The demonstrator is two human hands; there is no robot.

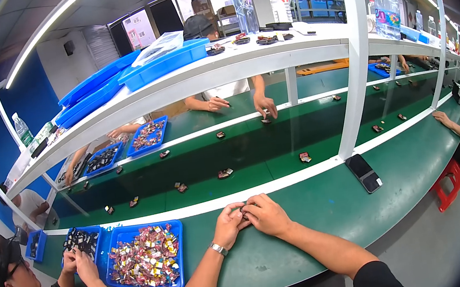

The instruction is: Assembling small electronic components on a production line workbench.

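Over the green tabletop, my left hand and my right hand meet, fingertips pinched together around a small dark part. My fingers cover most of it, so its exact kind cannot be made out. A metal-banded watch is on my left wrist. Left of my left forearm sits a blue tray heaped with small red, white and yellow pieces. To the right, beyond my right hand, a black phone-like device lies on the tabletop.
A white rail separates my tabletop from a green belt carrying scattered small parts, including one. A white post and overhead shelf stand ahead. Co-workers sit left, opposite and far right. Another blue tray holds black pieces.
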